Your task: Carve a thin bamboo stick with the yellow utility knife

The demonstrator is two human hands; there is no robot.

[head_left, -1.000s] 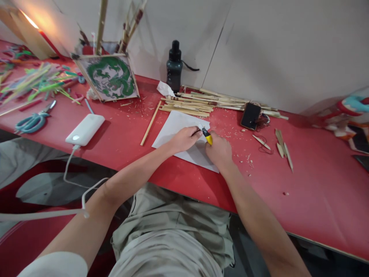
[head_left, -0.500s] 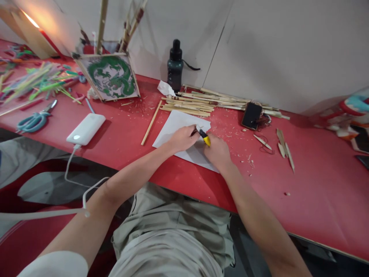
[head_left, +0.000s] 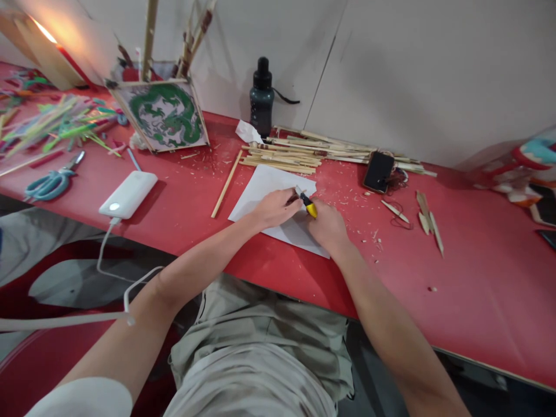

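My right hand [head_left: 328,225] is closed round a yellow and black utility knife [head_left: 307,204], whose tip points up and left. My left hand [head_left: 277,207] is pinched on a small thin piece right at the knife tip; I cannot make out what it is. Both hands rest on a white sheet of paper [head_left: 264,184] lying on the red table [head_left: 478,272]. A bundle of bamboo sticks [head_left: 286,157] lies just behind the paper, and one loose stick [head_left: 226,185] lies to its left.
A dark bottle [head_left: 262,97] and a square lantern with a green dragon picture [head_left: 163,116] stand by the wall. A white power bank [head_left: 128,194] with its cable, blue scissors [head_left: 50,182], a black phone [head_left: 378,172] and cut bamboo slivers [head_left: 428,221] lie on the table.
The knife in my right hand has shifted slightly up and left toward my left hand's fingers. Both hands stay on the paper.
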